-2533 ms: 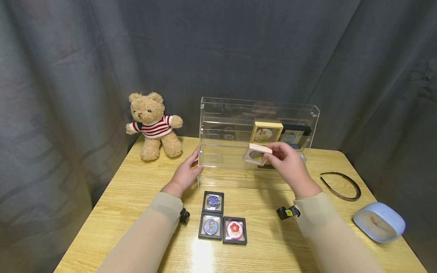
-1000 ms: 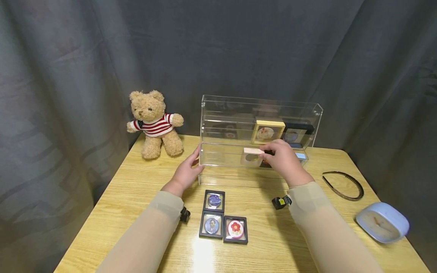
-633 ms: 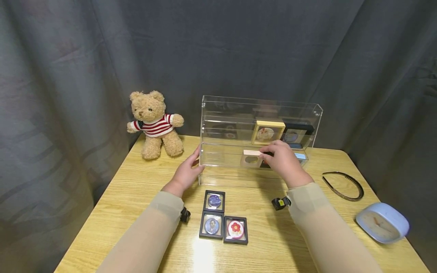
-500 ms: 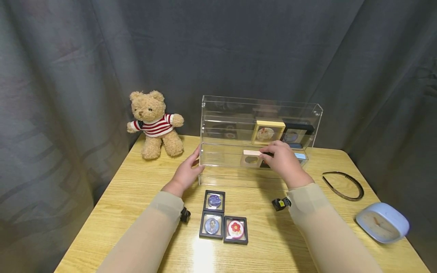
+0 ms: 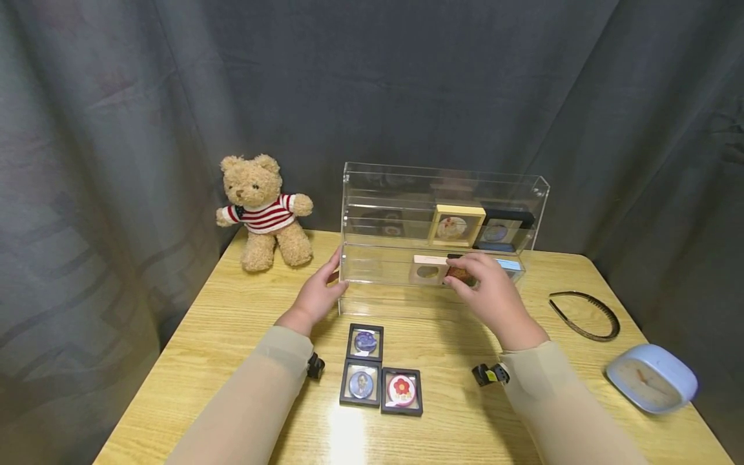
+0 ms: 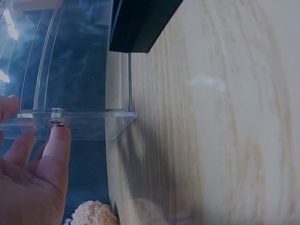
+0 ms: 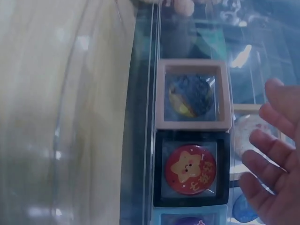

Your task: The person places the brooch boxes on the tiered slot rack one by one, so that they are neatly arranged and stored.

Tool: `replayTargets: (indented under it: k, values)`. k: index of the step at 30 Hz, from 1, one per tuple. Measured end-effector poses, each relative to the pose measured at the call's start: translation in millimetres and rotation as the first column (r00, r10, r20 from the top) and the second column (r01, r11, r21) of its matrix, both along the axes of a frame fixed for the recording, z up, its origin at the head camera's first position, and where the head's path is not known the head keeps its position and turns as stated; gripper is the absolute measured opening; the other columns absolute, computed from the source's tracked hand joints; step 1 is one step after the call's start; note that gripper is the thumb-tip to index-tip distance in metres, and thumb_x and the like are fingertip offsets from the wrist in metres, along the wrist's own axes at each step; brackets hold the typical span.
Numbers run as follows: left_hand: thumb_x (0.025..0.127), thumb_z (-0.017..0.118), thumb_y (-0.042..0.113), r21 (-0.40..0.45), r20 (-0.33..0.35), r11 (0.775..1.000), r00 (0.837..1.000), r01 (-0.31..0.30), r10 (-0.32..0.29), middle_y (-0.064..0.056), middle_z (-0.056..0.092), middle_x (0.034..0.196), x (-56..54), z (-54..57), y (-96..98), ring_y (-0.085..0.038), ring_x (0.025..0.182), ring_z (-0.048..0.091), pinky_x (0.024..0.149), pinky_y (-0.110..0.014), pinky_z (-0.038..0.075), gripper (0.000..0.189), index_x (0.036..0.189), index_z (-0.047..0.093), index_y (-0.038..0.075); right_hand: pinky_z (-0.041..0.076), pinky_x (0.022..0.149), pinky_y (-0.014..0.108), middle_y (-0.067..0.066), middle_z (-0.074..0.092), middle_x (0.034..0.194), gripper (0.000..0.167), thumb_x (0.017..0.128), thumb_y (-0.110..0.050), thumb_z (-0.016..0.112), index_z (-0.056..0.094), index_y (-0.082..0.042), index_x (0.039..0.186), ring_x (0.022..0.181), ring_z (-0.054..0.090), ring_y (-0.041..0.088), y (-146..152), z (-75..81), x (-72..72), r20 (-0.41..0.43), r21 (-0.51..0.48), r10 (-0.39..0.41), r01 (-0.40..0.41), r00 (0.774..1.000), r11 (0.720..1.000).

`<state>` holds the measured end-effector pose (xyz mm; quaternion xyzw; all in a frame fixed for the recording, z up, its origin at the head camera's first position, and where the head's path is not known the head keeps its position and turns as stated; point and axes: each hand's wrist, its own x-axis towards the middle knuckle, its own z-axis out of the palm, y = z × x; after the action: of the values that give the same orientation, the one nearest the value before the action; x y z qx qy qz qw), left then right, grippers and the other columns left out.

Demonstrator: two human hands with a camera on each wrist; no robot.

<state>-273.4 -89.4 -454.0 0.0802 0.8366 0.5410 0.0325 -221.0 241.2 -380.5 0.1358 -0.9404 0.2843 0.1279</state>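
Observation:
My left hand (image 5: 316,298) holds the left side of a clear acrylic display rack (image 5: 383,255), its thumb at the front edge and its fingers along the outer side. My right hand (image 5: 491,290) is in front of the rack's lower shelf, fingers spread and nothing in them. On that shelf stand a pink-framed badge case (image 7: 193,125), a black-framed case with a red star badge (image 7: 190,169) and a light blue one (image 7: 187,209), side by side. The tier above bears a yellow-framed case (image 5: 456,225) and a black-framed case (image 5: 502,229).
Three black-framed badge cases, one with a red flower (image 5: 401,391), lie on the wooden table (image 5: 250,342) before the rack. A teddy bear (image 5: 261,213) sits at the back left. To the right are a headband (image 5: 587,316) and a light blue clock (image 5: 651,378).
My right hand has set the pink-framed case on the lower shelf beside the black-framed one, let go of it and drawn back towards me. The left hand has stayed at the rack.

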Motion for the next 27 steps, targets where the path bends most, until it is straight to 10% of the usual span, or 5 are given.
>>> replayTargets:
  k: [8, 16, 27]
  values:
    - [0.099, 0.061, 0.016, -0.001, -0.003, 1.0, 1.0, 0.005, -0.006, 0.0, 0.029, 0.16, 0.2, 0.3, 1.0, -0.032, 0.135, 0.043, 0.104, -0.047, 0.043, 0.076, 0.156, 0.021, 0.045, 0.053, 0.084, 0.05, 0.004, 0.054, 0.135, 0.066, 0.086, -0.048, 0.074, 0.056, -0.018, 0.141, 0.11, 0.057, 0.028, -7, -23.4, 33.5, 0.178, 0.05, 0.098, -0.109, 0.979, 0.993]
    - [0.098, 0.063, 0.017, -0.003, 0.001, 1.0, 1.0, -0.002, 0.002, 0.001, 0.03, 0.159, 0.1, 1.0, 1.1, -0.031, 0.134, 0.045, 0.105, -0.046, 0.042, 0.076, 0.156, 0.022, 0.045, 0.044, 0.101, 0.053, 0.007, 0.051, 0.139, 0.092, 0.07, -0.05, 0.085, 0.05, -0.011, 0.146, 0.122, 0.051, 0.031, -23, -58.9, 60.3, 0.354, 0.068, 0.235, -0.275, 0.905, 0.959]
    - [0.098, 0.062, 0.018, -0.006, 0.01, 1.0, 1.0, -0.001, 0.001, 0.002, 0.029, 0.16, 0.9, 1.3, 0.9, -0.031, 0.135, 0.043, 0.106, -0.048, 0.041, 0.076, 0.155, 0.021, 0.047, 0.04, 0.105, 0.052, 0.008, 0.05, 0.139, 0.097, 0.064, -0.06, 0.083, 0.057, -0.006, 0.14, 0.127, 0.046, 0.031, -29, -84.4, 76.6, 0.395, 0.061, 0.337, -0.39, 0.855, 0.919]
